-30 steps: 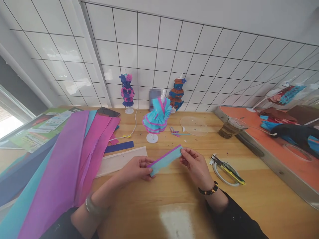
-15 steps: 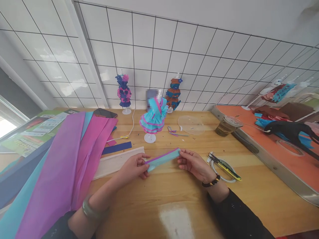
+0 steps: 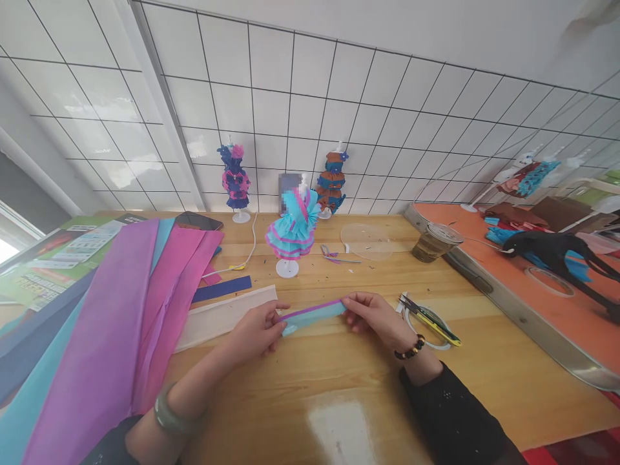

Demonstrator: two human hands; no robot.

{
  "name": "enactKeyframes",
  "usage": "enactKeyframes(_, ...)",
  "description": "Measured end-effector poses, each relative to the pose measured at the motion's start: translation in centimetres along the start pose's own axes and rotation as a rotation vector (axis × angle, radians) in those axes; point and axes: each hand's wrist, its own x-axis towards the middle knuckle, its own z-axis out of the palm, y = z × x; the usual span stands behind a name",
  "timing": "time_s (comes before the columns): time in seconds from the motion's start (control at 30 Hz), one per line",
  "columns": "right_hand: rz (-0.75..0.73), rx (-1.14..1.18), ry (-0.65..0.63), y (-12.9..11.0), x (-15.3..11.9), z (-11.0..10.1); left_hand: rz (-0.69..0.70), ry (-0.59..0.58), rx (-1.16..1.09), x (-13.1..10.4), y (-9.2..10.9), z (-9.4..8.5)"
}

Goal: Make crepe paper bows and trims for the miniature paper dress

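Note:
A light-blue paper strip [image 3: 312, 316] with a purple band along its upper edge is stretched between my two hands, just over the wooden table. Its left end is pinched in my left hand [image 3: 261, 328], thumb on top. My right hand [image 3: 372, 315] grips the other end between thumb and fingers. Beyond the strip, a small dress form wears a ruffled light-blue dress [image 3: 292, 226] with pink-purple trim. A white strip [image 3: 227, 316] and a dark-blue strip [image 3: 223, 288] lie beside my left hand.
Folded purple paper [image 3: 104, 310] and pink sheets [image 3: 179, 278] cover the left side. To the right lie scissors [image 3: 423, 313] and a roll of tape [image 3: 438, 345]. A lidded cup [image 3: 436, 242] stands by the orange-topped case [image 3: 533, 258]. Two dressed forms stand against the tiled wall.
My right hand has turned, bringing its thumb over the strip's right end, which sits slightly lower. Both hands still hold the strip. The whole view has shifted a little.

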Motion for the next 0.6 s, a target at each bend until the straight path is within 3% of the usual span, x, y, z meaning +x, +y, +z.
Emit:
enactKeyframes(0.37, -0.063, -0.352, 0.123, 1.1, 0.3, 0.6, 0.027, 0.031, 0.091, 0.3, -0.8, 0.4)
enactKeyframes(0.6, -0.133, -0.529, 0.158, 1.2, 0.5, 0.8, -0.05, 0.099, -0.062, 1.0, -1.2, 0.3)
